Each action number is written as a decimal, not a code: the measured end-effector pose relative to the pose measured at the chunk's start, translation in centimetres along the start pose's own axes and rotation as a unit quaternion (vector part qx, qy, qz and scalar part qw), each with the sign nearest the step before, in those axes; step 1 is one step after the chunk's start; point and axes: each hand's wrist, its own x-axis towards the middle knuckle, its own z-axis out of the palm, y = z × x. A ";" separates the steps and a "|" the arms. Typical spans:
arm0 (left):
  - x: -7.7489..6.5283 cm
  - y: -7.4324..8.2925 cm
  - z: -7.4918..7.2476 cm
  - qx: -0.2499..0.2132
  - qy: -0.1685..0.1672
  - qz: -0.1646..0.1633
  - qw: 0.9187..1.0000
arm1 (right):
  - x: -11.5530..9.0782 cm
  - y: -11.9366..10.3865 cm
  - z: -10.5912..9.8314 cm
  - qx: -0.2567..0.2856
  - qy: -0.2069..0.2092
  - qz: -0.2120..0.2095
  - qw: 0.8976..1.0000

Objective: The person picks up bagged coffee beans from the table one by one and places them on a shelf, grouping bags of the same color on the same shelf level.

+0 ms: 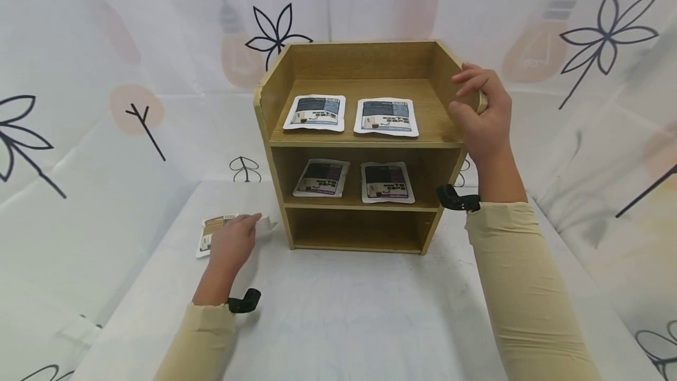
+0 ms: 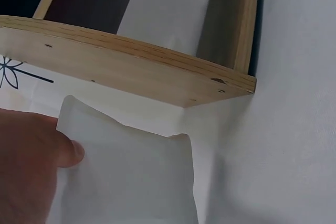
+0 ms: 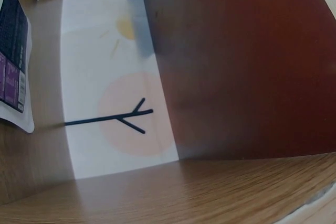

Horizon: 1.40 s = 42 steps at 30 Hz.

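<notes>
My left hand [image 1: 233, 246] pinches a flat white pouch [image 2: 126, 166] by its edge, thumb on the near face, to the left of the wooden shelf [image 1: 365, 141]. In the head view the hand hides most of this pouch. Beneath and left of that hand, a printed pouch [image 1: 204, 244] lies on the table. My right hand [image 1: 486, 116] grips the upper right side panel of the shelf, fingers curled over its edge. On the top board lie two blue-labelled pouches, a left one [image 1: 315, 112] and a right one [image 1: 386, 117].
The middle board carries two purple-labelled pouches, one at left [image 1: 321, 178] and one at right [image 1: 387, 182]. The shelf stands at the back of the white table [image 1: 338, 310]. A patterned curtain [image 1: 174, 34] hangs behind and along both sides.
</notes>
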 end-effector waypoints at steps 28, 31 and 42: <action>-2.0 0.6 -3.5 0.014 -0.002 0.036 0.999 | 0.5 1.7 -0.4 0.010 0.001 0.001 1.000; -2.3 0.7 -3.8 0.007 -0.013 0.040 0.999 | 0.5 1.8 -0.4 0.003 0.001 0.001 1.000; -3.0 1.5 -5.0 -0.006 -0.057 0.049 0.997 | 0.6 2.0 -0.4 -0.001 0.000 0.001 1.000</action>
